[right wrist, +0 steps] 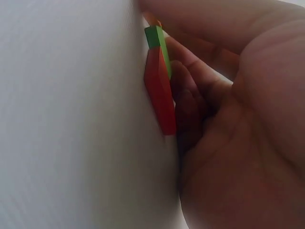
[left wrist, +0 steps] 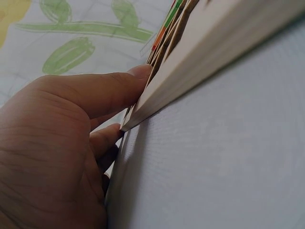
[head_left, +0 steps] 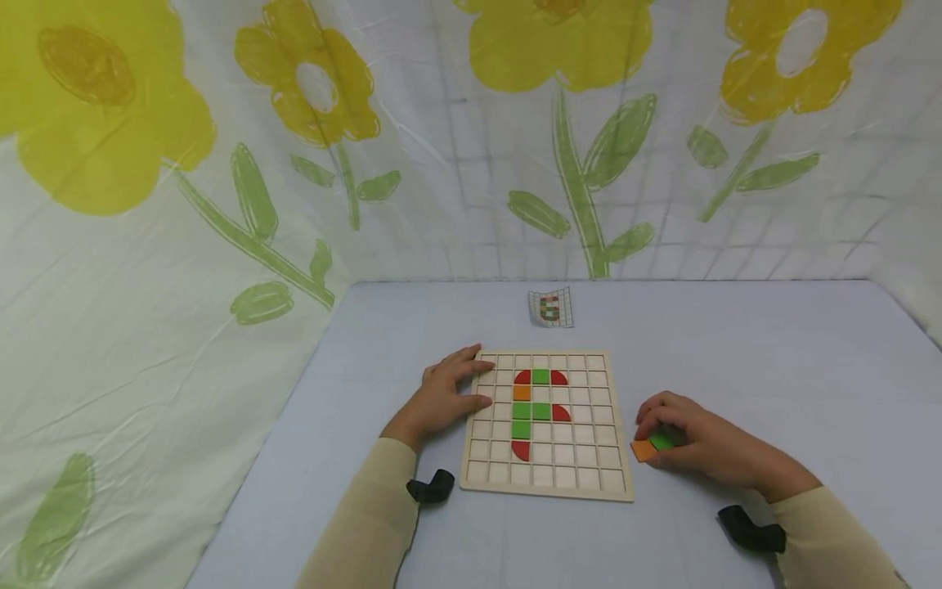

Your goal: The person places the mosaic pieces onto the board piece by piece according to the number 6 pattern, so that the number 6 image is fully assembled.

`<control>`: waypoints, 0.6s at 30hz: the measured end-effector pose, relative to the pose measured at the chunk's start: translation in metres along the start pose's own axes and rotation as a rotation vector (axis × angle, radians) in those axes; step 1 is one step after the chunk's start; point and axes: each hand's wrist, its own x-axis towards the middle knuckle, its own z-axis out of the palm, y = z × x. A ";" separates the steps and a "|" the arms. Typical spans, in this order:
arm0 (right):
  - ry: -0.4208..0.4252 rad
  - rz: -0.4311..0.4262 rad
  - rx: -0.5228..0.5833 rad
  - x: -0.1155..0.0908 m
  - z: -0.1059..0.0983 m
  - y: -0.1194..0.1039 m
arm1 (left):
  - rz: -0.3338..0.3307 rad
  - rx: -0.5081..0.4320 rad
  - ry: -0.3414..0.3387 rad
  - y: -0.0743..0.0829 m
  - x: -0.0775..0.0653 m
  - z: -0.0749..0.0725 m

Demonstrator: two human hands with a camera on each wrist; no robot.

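Observation:
A square wooden grid board lies on the table, with green and orange square tiles and red quarter-round tiles set in some of its cells. My left hand rests at the board's left edge; in the left wrist view the thumb lies on the rim and other fingertips touch its side. To the right of the board, my right hand curls low over loose tiles, thumb and fingers around an orange tile and a green tile. Beneath the palm, the right wrist view also shows a red tile beside the green one.
A small printed pattern card stands behind the board. The table has a pale cover. A flowered cloth hangs behind and to the left. Black straps or mounts sit at both wrists.

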 end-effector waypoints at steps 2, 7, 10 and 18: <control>0.016 -0.015 -0.008 0.001 0.001 0.000 | -0.003 0.000 -0.002 0.000 0.000 0.000; 0.043 0.019 -0.014 0.002 0.003 -0.004 | -0.009 -0.002 -0.005 -0.001 0.001 0.000; 0.041 0.097 0.006 0.002 0.002 -0.007 | -0.011 -0.002 -0.004 -0.001 0.001 0.000; 0.052 0.176 0.125 0.003 0.002 -0.007 | 0.005 -0.019 0.005 -0.002 0.001 0.001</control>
